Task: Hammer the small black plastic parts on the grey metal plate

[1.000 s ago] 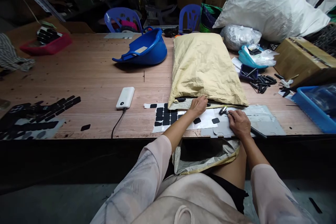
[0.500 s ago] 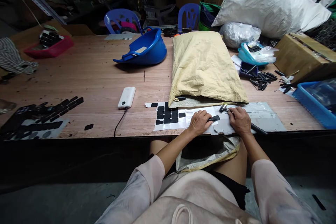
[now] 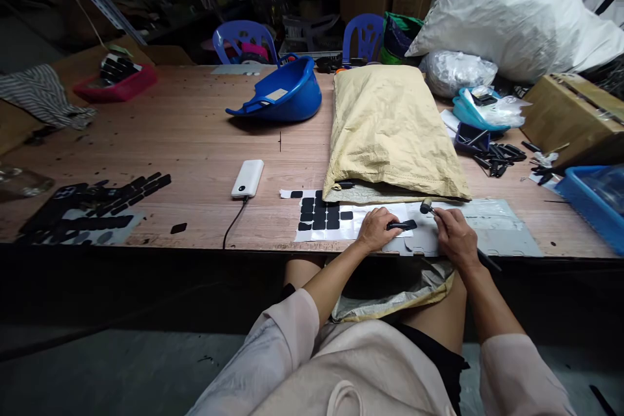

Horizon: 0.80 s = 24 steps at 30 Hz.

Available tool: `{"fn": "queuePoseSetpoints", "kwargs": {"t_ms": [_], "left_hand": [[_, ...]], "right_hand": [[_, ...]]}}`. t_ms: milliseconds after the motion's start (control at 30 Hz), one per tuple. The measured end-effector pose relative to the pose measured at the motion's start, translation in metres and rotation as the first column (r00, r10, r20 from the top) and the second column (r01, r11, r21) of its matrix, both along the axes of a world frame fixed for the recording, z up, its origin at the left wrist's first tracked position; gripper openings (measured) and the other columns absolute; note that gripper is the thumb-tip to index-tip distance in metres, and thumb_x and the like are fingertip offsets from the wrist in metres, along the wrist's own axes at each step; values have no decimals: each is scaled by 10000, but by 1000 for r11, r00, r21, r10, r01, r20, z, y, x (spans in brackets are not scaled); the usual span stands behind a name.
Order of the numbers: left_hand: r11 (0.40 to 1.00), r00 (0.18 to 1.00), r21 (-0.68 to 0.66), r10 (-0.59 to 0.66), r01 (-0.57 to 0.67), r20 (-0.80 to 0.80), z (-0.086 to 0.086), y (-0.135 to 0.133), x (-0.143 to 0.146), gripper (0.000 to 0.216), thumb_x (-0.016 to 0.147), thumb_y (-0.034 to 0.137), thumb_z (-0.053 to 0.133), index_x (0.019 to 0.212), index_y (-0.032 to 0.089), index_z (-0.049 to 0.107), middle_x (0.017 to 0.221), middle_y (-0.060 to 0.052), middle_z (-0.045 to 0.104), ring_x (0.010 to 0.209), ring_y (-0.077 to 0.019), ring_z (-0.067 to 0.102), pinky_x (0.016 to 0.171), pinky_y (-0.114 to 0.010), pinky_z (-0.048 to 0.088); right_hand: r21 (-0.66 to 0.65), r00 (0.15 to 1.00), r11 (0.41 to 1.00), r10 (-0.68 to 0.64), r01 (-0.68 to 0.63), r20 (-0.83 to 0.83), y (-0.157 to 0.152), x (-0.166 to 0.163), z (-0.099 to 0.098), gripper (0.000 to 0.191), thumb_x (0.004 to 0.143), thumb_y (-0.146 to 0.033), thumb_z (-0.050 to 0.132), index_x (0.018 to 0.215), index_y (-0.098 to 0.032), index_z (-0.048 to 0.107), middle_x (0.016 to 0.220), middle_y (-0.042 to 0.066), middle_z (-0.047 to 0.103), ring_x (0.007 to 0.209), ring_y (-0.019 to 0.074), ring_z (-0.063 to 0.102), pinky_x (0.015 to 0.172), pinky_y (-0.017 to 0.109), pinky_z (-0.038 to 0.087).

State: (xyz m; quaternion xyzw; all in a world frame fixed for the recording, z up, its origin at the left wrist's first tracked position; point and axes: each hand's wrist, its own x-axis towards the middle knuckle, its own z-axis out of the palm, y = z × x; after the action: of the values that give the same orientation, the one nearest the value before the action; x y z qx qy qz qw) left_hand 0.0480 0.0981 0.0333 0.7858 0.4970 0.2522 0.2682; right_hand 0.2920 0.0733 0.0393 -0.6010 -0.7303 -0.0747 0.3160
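Observation:
My left hand (image 3: 376,229) rests on the work surface with its fingers closed on a narrow black piece (image 3: 404,225), whose free end points right. Closed around a small hammer (image 3: 426,206) is my right hand (image 3: 456,235); the hammer's head is up and to the right of the black piece, apart from it, and its dark handle sticks out behind the hand. Under both hands lie a white sheet and a grey board (image 3: 507,227). Left of my left hand, rows of black rounded stickers (image 3: 319,211) sit on white backing paper.
A full yellow sack (image 3: 394,130) lies just beyond my hands. A white power bank (image 3: 247,178) with a cable and a blue basin (image 3: 292,94) are to the left. Loose black parts (image 3: 502,156), a cardboard box (image 3: 575,117) and a blue tray (image 3: 592,205) are on the right.
The camera view has shifted, moving the scene to the right. The hammer's head has turned in my right hand. My left hand keeps its hold on the black piece.

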Motion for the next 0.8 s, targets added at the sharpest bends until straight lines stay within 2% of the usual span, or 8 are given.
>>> {"fn": "queuePoseSetpoints", "kwargs": {"t_ms": [133, 200, 300, 433, 600, 800], "left_hand": [[1000, 1000, -1, 5, -5, -1, 1, 0, 1, 173, 873, 325, 798, 1023, 239, 792, 1015, -44, 700, 1052, -234, 624, 949, -370, 492], [1000, 1000, -4, 3, -4, -8, 2, 0, 0, 156, 880, 322, 790, 1016, 246, 795, 1012, -42, 699, 1054, -232, 623, 949, -370, 491], [1000, 1000, -12, 3, -3, -21, 3, 0, 0, 163, 884, 332, 787, 1026, 251, 795, 1018, -42, 697, 1056, -233, 622, 948, -375, 494], [1000, 999, -17, 3, -3, -33, 4, 0, 0, 171, 893, 348, 779, 1037, 256, 793, 1032, -42, 694, 1066, -234, 617, 958, -376, 492], [1000, 999, -24, 5, -6, -42, 5, 0, 1, 166, 892, 334, 783, 1030, 244, 796, 1015, -42, 694, 1066, -232, 620, 955, -376, 496], [999, 999, -51, 12, -14, -29, 7, 0, 1, 198, 874, 342, 802, 1043, 240, 792, 1039, -38, 689, 1073, -229, 612, 965, -372, 486]], "right_hand": [[7, 970, 985, 172, -173, -170, -26, -19, 8, 283, 1036, -326, 501, 1220, -263, 707, 1024, 66, 709, 932, 189, 684, 826, 313, 550], [-29, 956, 974, 213, -223, -200, -35, -26, 10, 280, 1036, -327, 506, 1217, -264, 710, 990, 61, 712, 900, 187, 694, 800, 313, 563], [-77, 957, 975, 190, -211, -219, -42, -31, 12, 297, 1039, -355, 496, 1222, -265, 713, 971, 66, 716, 878, 199, 700, 778, 334, 574], [-79, 959, 979, 167, -190, -231, -43, -35, 12, 333, 1039, -369, 481, 1261, -265, 706, 1037, 91, 724, 951, 223, 703, 848, 368, 582], [-130, 970, 975, 156, -182, -188, -40, -38, 10, 329, 1041, -388, 468, 1197, -264, 729, 938, 70, 709, 858, 206, 691, 770, 335, 571], [-64, 953, 975, 192, -212, -235, -39, -49, 23, 312, 1044, -362, 479, 1221, -254, 712, 983, 81, 706, 896, 207, 687, 828, 342, 569]]}}
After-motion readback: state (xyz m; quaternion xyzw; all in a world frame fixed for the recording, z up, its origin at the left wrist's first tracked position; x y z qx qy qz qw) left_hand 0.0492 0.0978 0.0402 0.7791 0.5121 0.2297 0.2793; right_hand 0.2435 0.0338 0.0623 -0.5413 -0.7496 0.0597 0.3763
